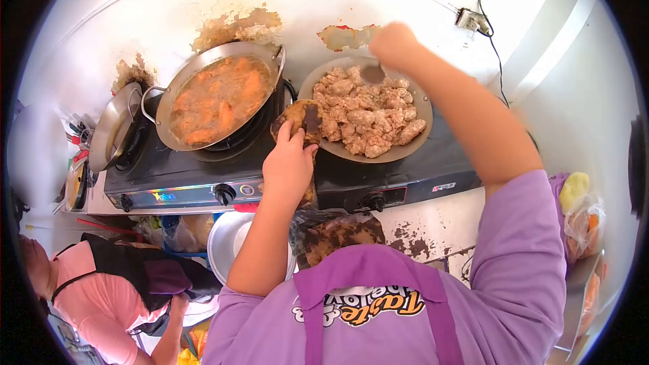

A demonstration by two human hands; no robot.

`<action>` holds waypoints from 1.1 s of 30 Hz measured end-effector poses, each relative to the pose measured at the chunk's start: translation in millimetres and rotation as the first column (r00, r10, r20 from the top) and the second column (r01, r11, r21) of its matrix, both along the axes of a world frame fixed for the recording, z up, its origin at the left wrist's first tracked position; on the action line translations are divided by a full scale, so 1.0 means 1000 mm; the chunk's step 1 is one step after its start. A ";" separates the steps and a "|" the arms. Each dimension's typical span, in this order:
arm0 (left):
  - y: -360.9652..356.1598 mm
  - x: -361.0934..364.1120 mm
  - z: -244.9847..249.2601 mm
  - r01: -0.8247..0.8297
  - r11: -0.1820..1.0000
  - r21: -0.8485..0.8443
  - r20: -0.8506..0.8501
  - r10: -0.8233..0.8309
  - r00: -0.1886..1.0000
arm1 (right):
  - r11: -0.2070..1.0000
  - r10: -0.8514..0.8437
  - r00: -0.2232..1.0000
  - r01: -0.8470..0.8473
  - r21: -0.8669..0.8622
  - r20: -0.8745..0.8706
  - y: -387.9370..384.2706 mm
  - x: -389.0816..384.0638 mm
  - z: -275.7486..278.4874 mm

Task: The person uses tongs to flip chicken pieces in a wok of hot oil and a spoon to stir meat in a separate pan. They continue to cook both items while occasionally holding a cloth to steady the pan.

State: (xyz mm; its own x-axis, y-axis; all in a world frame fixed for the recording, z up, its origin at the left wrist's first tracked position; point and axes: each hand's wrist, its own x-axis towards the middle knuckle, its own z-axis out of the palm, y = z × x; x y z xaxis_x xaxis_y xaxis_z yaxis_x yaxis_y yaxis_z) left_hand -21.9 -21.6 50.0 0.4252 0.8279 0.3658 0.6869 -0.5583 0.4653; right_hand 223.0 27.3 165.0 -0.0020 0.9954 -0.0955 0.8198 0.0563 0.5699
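My left hand presses a mottled brown and dark cloth against the left side of a wide wok. Pale, coated fried chicken pieces fill this wok. My right hand, closed in a fist, is raised above its far rim. The round, dark head of a ladle shows just below the fist, over the far pieces. Its handle is hidden by the hand.
Left of my hands, a second wok holds orange-brown pieces in bubbling oil on the black stove. A third wok stands farther left. Below are a white basin and a person in a pink shirt. A cable hangs at right.
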 end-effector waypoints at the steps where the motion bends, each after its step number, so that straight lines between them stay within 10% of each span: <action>1: 0.000 -0.001 0.000 0.001 1.000 0.003 -0.003 0.000 1.000 | 0.998 0.058 0.997 -0.056 -0.025 0.059 0.000 0.002 -0.030; 11: 0.002 -0.001 -0.009 0.021 0.999 0.049 0.005 -0.022 1.000 | 0.985 0.000 1.000 -0.002 0.171 0.009 0.010 0.006 0.021; 18: -0.028 -0.021 0.002 0.113 0.992 -0.056 0.101 -0.107 0.989 | 0.987 0.143 0.989 -0.139 -0.083 0.044 0.013 0.002 -0.043; 24: -0.070 -0.051 -0.068 0.456 0.780 -0.429 0.091 -0.465 0.881 | 0.975 0.014 0.999 -0.005 0.220 -0.038 0.014 0.019 0.000; 29: -0.094 -0.050 -0.154 0.523 0.704 -0.481 0.041 -0.577 0.815 | 0.976 0.098 0.991 -0.078 0.205 -0.092 0.035 0.027 -0.096; 33: -0.102 -0.051 -0.201 0.584 0.697 -0.415 0.073 -0.615 0.786 | 0.978 0.060 0.997 -0.068 0.195 0.049 0.020 0.013 -0.020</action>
State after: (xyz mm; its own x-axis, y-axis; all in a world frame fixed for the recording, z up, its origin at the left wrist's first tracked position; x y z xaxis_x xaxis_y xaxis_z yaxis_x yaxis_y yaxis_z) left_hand -73.0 -123.4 -150.7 0.8923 0.4510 0.0188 0.3085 -0.6397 0.7040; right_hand 236.2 47.6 145.2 -0.0665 0.9927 0.1006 0.7930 -0.0087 0.6092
